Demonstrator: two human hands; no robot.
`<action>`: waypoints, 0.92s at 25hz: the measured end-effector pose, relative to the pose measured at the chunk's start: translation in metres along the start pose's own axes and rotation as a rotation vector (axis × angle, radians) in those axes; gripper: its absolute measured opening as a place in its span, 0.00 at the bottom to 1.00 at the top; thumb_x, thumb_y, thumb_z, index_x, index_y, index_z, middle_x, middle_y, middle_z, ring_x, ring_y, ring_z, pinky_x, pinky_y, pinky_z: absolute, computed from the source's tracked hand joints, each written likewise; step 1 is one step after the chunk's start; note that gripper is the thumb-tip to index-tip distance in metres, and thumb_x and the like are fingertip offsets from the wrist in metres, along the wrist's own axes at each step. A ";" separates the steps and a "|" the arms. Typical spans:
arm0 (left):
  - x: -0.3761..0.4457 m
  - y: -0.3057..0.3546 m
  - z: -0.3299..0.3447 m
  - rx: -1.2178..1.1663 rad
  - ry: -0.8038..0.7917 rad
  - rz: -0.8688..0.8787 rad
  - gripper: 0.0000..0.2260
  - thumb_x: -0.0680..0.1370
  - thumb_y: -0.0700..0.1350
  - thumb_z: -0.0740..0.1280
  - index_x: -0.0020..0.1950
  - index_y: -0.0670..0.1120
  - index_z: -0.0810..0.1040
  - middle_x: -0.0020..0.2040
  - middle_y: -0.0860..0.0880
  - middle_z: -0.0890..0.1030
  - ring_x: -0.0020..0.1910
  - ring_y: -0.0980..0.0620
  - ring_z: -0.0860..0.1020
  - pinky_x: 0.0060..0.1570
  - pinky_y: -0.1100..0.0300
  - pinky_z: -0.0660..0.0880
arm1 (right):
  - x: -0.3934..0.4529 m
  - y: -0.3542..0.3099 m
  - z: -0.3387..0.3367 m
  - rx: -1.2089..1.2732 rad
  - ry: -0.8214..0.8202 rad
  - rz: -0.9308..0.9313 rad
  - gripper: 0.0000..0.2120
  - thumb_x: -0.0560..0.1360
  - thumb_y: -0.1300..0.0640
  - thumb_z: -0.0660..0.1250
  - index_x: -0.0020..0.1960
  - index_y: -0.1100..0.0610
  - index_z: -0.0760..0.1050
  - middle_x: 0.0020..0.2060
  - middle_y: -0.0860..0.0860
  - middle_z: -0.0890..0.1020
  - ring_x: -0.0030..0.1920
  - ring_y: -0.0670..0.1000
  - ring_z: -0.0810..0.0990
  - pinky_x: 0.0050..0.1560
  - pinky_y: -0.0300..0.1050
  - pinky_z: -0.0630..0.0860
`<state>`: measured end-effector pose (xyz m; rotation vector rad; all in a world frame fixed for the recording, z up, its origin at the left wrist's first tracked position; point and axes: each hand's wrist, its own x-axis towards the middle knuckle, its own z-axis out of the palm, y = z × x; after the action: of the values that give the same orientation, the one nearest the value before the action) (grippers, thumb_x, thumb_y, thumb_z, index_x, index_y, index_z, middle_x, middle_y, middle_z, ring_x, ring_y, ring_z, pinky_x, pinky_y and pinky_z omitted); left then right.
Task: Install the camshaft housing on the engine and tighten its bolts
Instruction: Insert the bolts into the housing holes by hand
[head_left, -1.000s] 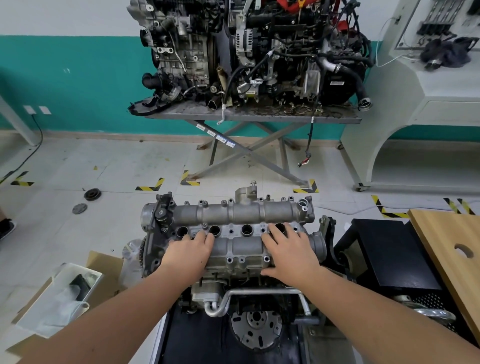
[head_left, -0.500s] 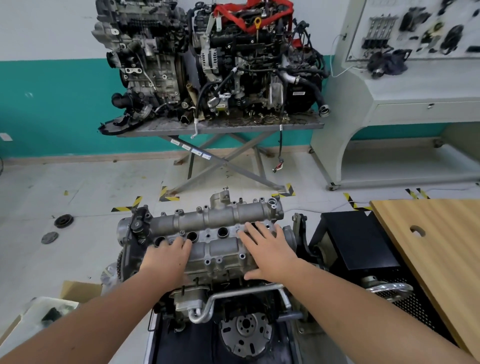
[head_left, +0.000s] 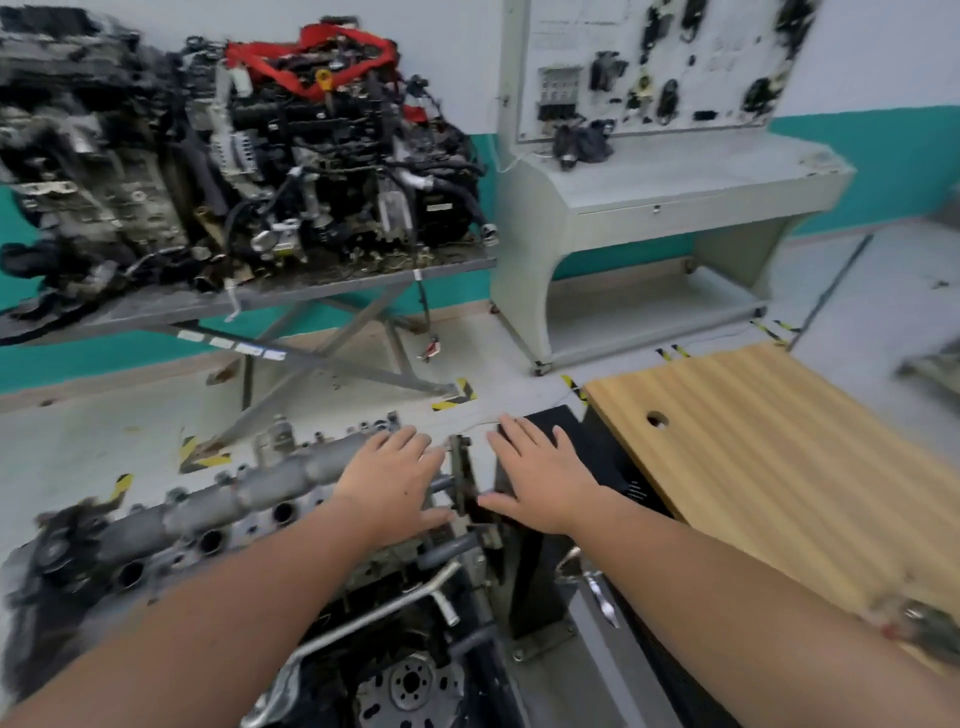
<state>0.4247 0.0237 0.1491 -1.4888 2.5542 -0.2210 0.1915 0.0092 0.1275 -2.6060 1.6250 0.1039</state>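
Both hands flat, fingers straight, grasping nothing: left hand (head_left: 390, 480) over camshaft housing (head_left: 249, 499) end, right hand (head_left: 540, 475) beside it, frame centre.

The camshaft housing (head_left: 218, 514) is a grey cast-metal part, long and narrow, seated flat on top of the engine (head_left: 363, 623). It runs diagonally from the lower left of the view up toward the centre. A rounded tubular ridge follows its far edge, with small raised bosses spaced along it. On the near side, a row of dark round wells opens upward. A short upright fitting (head_left: 280, 441) stands on the far edge near the right end. The right end is partly covered. Below the housing, the engine shows a bent silver pipe (head_left: 374, 618) and a round pulley (head_left: 410, 680). Motion blur obscures finer detail, including the bolts.
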 end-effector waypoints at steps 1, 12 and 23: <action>0.024 0.021 -0.007 0.001 0.018 0.048 0.35 0.73 0.73 0.54 0.69 0.50 0.68 0.68 0.49 0.71 0.70 0.46 0.65 0.69 0.49 0.64 | -0.012 0.018 -0.003 0.008 0.008 0.044 0.42 0.77 0.28 0.52 0.81 0.52 0.46 0.81 0.51 0.44 0.80 0.54 0.44 0.76 0.67 0.49; 0.202 0.316 -0.056 -0.083 -0.058 0.591 0.31 0.78 0.67 0.59 0.76 0.51 0.62 0.72 0.49 0.68 0.72 0.46 0.66 0.68 0.49 0.67 | -0.232 0.230 0.040 0.178 -0.197 0.713 0.30 0.81 0.38 0.56 0.74 0.56 0.61 0.76 0.56 0.60 0.74 0.60 0.60 0.64 0.62 0.70; 0.261 0.504 -0.017 0.134 -0.436 0.797 0.24 0.80 0.60 0.60 0.74 0.51 0.64 0.66 0.46 0.73 0.63 0.43 0.73 0.56 0.48 0.72 | -0.323 0.311 0.134 0.440 -0.416 1.002 0.16 0.78 0.60 0.60 0.65 0.53 0.70 0.55 0.55 0.75 0.54 0.58 0.76 0.46 0.52 0.74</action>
<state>-0.1312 0.0429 0.0365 -0.3364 2.4658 0.0451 -0.2322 0.1743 0.0177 -1.1794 2.2426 0.2694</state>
